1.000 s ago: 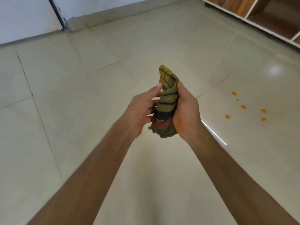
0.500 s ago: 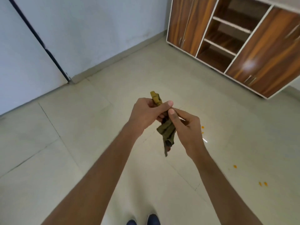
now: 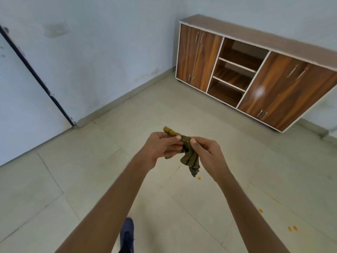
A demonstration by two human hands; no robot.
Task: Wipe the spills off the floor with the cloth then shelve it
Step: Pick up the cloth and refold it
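I hold an olive-yellow checked cloth [image 3: 189, 157] bunched between both hands at chest height over the tiled floor. My left hand [image 3: 162, 146] pinches its upper end, and my right hand [image 3: 207, 152] grips it beside that, with a loose tail hanging down between them. Small orange spills dot the floor: one [image 3: 199, 178] just under the cloth's tail, another [image 3: 261, 210] further right, and a pair [image 3: 292, 228] near my right forearm. A wooden cabinet with open middle shelves [image 3: 235, 73] stands against the far wall.
The cabinet [image 3: 284, 88] has shut doors on either side of the shelves. A pale door with a dark edge [image 3: 36, 75] is at the left. My dark shoe [image 3: 127, 234] shows at the bottom. Bare beige tiles [image 3: 54, 189] spread all around.
My view has tilted up from the floor, bringing the cabinet and walls into sight. My hands have shifted their grip on the cloth, which now hangs as a looser tail.
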